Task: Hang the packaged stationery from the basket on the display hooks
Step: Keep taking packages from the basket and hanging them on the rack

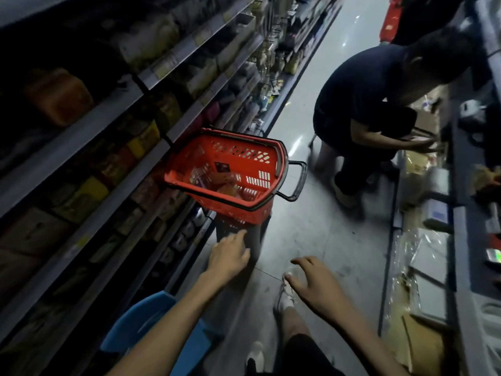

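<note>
Red basket point(225, 169) lies ahead and above both hands, long axis running away down the aisle; left hand point(229, 257) nearer, right hand point(315, 283) farther, both released, fingers spread, holding nothing.

crouching person point(360, 104) by right shelves point(461, 185), blue stool point(141, 318), stocked left shelving point(81, 137)

Head camera looks down the aisle point(311, 234), basket point(235, 147) close

Packets point(217, 177) in basket point(173, 172) blurred, unreadable; left shelf goods point(81, 196) dark, smeared.
</note>
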